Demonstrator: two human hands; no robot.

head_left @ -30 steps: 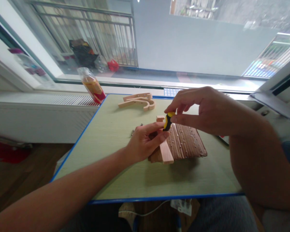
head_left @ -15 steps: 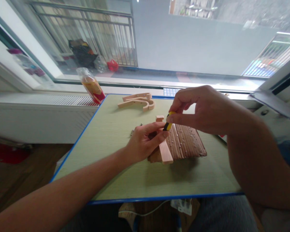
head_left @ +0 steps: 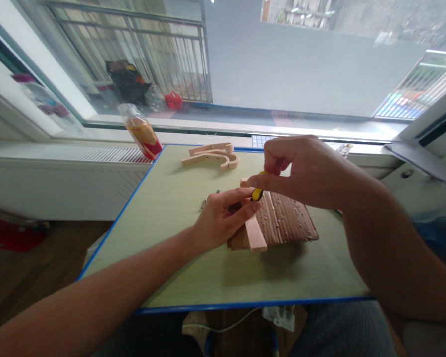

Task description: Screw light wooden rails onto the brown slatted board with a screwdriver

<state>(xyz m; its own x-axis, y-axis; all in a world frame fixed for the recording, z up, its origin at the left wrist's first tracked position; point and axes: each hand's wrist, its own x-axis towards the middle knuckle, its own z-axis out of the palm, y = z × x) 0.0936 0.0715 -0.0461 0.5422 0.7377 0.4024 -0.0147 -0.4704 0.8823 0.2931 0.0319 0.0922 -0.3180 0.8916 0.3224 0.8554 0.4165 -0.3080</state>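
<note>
Over the bench (head_left: 167,218), a tilted yellow-and-black handle (head_left: 257,194) above the wooden piece (head_left: 256,236) is pinched uppermost by fingers of the right hand (head_left: 306,163), the lower left hand's (head_left: 219,218) grip being indeterminable.

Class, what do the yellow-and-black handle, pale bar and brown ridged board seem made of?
Handle: probably plastic or rubber, from its smooth colour blocks. Bar: likely bare wood, pale and matt. Board: apparently corrugated cardboard, given parallel ridges; perhaps slightly glossy.

The bar (head_left: 255,235) lies on cardboard (head_left: 290,218), hooks (head_left: 211,157) behind-left.
</note>
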